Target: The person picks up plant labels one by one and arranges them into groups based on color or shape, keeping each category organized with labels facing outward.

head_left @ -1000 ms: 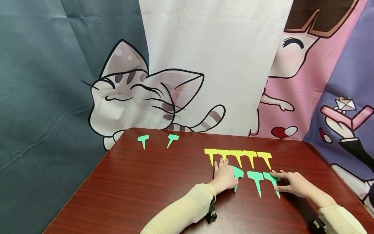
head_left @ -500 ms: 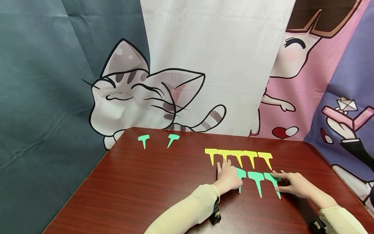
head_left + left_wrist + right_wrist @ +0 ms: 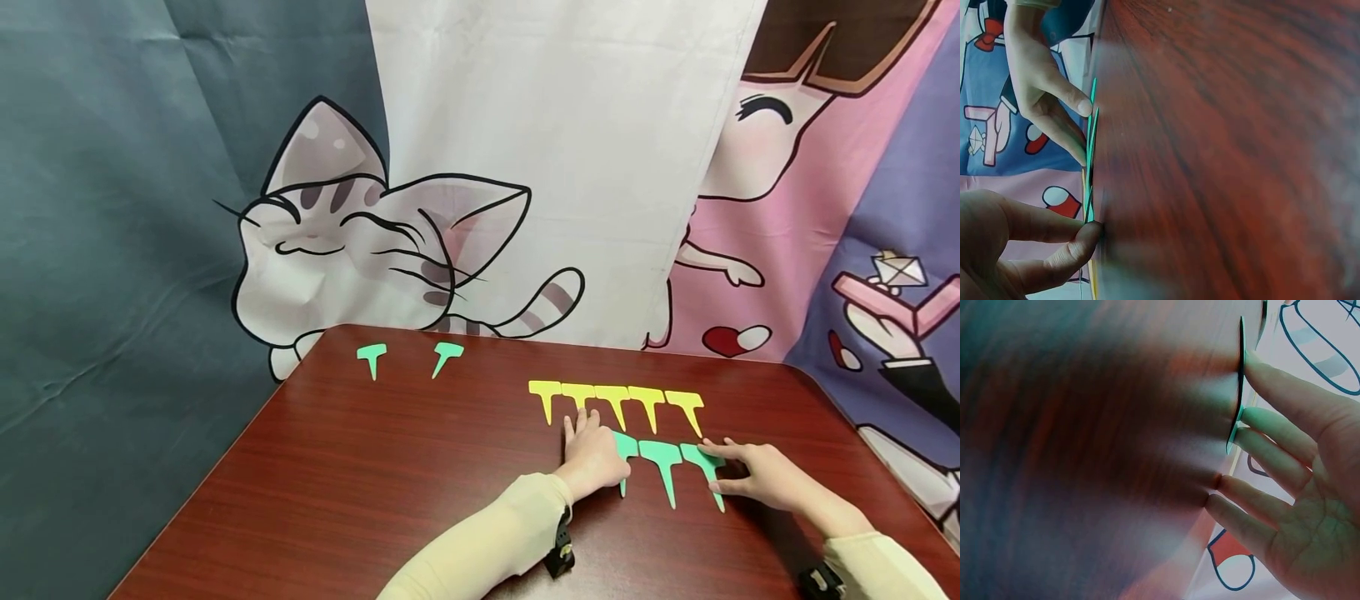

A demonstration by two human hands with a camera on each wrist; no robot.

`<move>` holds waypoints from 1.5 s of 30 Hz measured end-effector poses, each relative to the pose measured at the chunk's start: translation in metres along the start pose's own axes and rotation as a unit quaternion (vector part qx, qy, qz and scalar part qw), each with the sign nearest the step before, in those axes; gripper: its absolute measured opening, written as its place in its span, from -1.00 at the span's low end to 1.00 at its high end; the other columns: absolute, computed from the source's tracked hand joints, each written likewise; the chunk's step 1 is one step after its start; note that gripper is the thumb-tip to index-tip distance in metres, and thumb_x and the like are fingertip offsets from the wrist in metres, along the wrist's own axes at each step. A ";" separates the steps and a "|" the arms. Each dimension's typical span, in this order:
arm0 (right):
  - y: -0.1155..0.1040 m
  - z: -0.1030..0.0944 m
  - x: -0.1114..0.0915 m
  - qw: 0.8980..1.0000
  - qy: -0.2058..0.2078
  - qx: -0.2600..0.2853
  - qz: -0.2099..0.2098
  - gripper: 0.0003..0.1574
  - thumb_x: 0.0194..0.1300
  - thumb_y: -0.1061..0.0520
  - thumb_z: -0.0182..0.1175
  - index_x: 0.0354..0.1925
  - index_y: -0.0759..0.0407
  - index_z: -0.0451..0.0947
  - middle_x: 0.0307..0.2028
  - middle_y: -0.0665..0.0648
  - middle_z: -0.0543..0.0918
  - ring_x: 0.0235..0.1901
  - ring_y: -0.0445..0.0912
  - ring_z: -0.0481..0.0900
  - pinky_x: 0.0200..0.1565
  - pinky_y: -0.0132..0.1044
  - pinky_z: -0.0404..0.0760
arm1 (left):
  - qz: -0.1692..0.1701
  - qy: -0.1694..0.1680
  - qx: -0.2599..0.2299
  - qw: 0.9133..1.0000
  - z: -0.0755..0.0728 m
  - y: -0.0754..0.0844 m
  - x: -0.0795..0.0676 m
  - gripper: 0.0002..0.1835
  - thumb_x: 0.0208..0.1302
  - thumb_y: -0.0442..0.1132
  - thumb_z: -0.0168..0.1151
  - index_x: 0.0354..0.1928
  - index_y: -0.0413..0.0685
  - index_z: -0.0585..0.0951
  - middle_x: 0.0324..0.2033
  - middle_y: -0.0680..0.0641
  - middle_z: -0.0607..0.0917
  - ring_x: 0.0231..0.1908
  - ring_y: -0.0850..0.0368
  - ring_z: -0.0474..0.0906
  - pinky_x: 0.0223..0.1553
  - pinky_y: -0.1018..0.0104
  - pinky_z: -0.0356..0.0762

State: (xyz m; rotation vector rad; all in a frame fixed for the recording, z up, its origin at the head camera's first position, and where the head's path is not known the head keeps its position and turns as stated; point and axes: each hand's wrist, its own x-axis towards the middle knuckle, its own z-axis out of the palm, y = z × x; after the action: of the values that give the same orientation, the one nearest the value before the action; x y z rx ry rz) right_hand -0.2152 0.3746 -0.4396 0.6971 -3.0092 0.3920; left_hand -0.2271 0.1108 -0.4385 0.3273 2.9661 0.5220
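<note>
My left hand [image 3: 596, 457] pinches the left end of a green T-shaped plant label [image 3: 626, 450] between thumb and finger. Part of that label is hidden behind the hand. Its head lies right up against a second green plant label [image 3: 662, 468]. A third green plant label [image 3: 701, 462] completes this row at the right, under my right hand [image 3: 768, 475]. In the right wrist view, the right hand's thumb and straight fingers [image 3: 1272, 434] touch this label's edge and the tabletop. From the left wrist view, the green labels [image 3: 1090, 150] show edge-on, flat along the table.
Behind the green row runs a row of several yellow T-shaped plant labels [image 3: 611, 396]. Two more green labels, one far left [image 3: 372, 358] and one beside it [image 3: 447, 357], lie near the back edge of the dark red table [image 3: 337, 483]. A printed curtain [image 3: 570, 150] hangs behind.
My left hand has slid right with its green label, narrowing the gap to the middle green label until their heads meet. The right hand has stayed on the rightmost one.
</note>
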 end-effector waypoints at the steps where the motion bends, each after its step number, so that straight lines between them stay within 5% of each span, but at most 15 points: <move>1: 0.000 0.000 0.000 1.000 0.000 0.002 0.001 -0.19 -0.08 -0.25 0.40 0.10 0.13 0.58 0.02 0.22 0.65 0.07 0.27 0.53 -0.08 0.10 0.56 | -0.001 0.000 0.001 1.000 0.000 0.001 0.000 -0.68 0.05 -0.06 0.27 -0.79 0.10 0.52 0.38 0.03 0.29 0.46 0.04 -0.01 0.44 0.01 -0.08; 24: 0.000 0.000 -0.001 1.000 0.000 -0.007 0.001 -0.18 -0.07 -0.24 0.40 0.09 0.18 0.59 0.02 0.20 0.66 0.08 0.27 0.52 -0.07 0.09 0.55 | -0.009 0.002 0.022 1.000 0.001 0.006 -0.004 -0.66 0.07 -0.02 0.28 -0.78 0.12 0.51 0.39 0.04 0.27 0.46 0.06 -0.02 0.44 0.05 -0.09; 36: 0.001 0.001 -0.001 1.000 -0.002 -0.005 0.001 -0.18 -0.06 -0.26 0.39 0.09 0.17 0.59 0.03 0.20 0.65 0.09 0.26 0.52 -0.07 0.07 0.56 | 0.016 0.028 -0.003 0.999 -0.006 -0.010 -0.008 -0.67 0.09 -0.10 0.18 -0.79 0.08 0.47 0.37 -0.05 0.31 0.44 -0.08 0.05 0.43 0.03 -0.03; 45: 0.000 0.001 -0.001 1.000 -0.002 -0.005 0.000 -0.18 -0.06 -0.25 0.39 0.09 0.18 0.58 0.02 0.21 0.65 0.08 0.27 0.52 -0.08 0.08 0.56 | 0.042 0.075 -0.007 0.996 -0.014 -0.029 -0.008 -0.86 0.21 -0.05 0.18 -0.31 0.07 0.57 0.33 -0.05 0.38 0.40 -0.05 0.16 0.39 0.05 0.10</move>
State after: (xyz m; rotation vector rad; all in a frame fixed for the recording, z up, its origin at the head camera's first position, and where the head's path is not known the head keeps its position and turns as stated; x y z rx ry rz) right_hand -0.2144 0.3753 -0.4403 0.6984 -3.0121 0.3763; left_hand -0.2266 0.0775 -0.4345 0.4319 3.1022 0.6019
